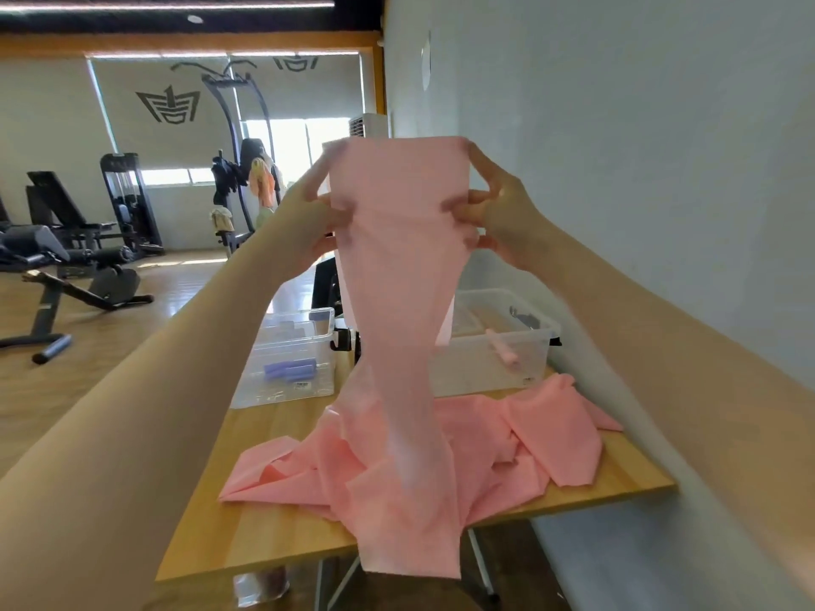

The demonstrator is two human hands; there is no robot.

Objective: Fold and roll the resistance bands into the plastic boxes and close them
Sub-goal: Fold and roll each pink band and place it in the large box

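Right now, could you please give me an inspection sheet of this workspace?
Surface: wooden table, against the wall.
Job's things: pink band held up, its rest heaped on the table; left plastic box holds purple rolls; right plastic box holds a pink roll; both open.
Clutter: nothing seen.
Grips: left hand and right hand pinch the band's top edges.
Cables: nothing seen.
Surroundings: gym machines, wood floor.
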